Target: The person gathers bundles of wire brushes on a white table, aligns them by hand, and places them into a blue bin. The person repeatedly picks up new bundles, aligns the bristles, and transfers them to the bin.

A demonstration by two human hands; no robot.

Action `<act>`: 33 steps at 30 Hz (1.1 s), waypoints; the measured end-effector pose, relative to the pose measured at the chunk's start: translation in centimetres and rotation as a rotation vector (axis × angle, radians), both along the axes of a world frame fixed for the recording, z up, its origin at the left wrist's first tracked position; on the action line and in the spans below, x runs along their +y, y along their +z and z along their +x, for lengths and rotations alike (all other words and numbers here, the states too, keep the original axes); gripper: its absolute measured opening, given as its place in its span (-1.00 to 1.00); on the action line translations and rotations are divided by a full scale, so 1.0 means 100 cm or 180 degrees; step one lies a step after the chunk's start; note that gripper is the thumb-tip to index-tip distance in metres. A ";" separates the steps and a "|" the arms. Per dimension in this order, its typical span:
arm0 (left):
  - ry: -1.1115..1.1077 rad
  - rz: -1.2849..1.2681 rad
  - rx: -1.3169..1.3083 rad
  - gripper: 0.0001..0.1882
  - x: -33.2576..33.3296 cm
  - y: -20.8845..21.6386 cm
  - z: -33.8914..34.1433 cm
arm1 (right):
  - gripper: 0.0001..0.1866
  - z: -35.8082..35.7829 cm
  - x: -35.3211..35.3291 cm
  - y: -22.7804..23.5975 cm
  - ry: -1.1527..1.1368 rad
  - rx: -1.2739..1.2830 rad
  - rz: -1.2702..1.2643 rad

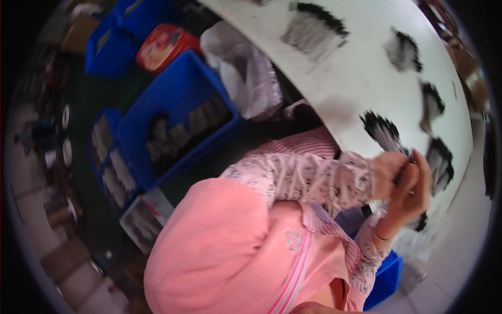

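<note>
A fanned bundle of thin grey, wire-like pieces with black tips point(384, 131) sticks up from between my hands, over the edge of the white table. My left hand point(388, 172) reaches across from the left, fingers closed at the lower end of the bundle. Against it, my right hand point(410, 196) has its fingers bent in at the same end; a ring shows on one finger. The two hands touch and hide the bundle's lower end. Just right of them lies another black-tipped bundle point(440, 165) on the table. The exact kind of these pieces is blurred.
More black-tipped bundles lie on the white table point(361, 63), including a wide one point(314, 31) at the far side. Left of the table stand a blue bin point(178, 118) holding grey bundles, a white plastic bag point(238, 68), and a red package point(167, 47). Another blue bin point(384, 280) is at lower right.
</note>
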State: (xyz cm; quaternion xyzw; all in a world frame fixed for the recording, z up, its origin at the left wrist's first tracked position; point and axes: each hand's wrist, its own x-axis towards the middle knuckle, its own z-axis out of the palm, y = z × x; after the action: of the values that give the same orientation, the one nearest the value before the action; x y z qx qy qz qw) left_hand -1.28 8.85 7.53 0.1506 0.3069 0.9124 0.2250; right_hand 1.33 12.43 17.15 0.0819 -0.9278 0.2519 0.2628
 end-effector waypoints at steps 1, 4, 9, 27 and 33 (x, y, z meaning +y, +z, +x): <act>0.0134 0.0364 -0.0238 -0.84 0.027 -0.004 -0.005 | -0.79 -0.011 0.004 0.012 -0.0026 0.0073 0.0523; 0.0269 0.1131 -0.0912 -0.95 0.042 -0.010 -0.025 | -0.78 -0.044 0.006 0.013 0.0261 -0.0709 0.0447; -0.0066 0.0470 -0.1440 -0.79 0.071 -0.073 -0.069 | -0.53 -0.095 0.019 -0.027 0.0473 -0.1714 0.0101; 0.0124 -0.0578 0.0176 -0.82 -0.045 -0.004 -0.006 | -0.74 -0.026 0.002 -0.025 -0.0057 -0.1553 -0.0561; -0.1764 -0.0315 -0.2550 -0.72 -0.067 0.010 -0.001 | -0.76 0.006 0.042 -0.090 -0.1341 -0.0520 -0.3078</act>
State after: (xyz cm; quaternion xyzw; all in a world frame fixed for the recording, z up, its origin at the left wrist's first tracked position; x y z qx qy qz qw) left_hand -1.35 2.15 8.48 -0.1472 0.1876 0.7887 0.5667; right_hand 1.93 16.67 8.19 -0.2566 -0.7196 0.5980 0.2423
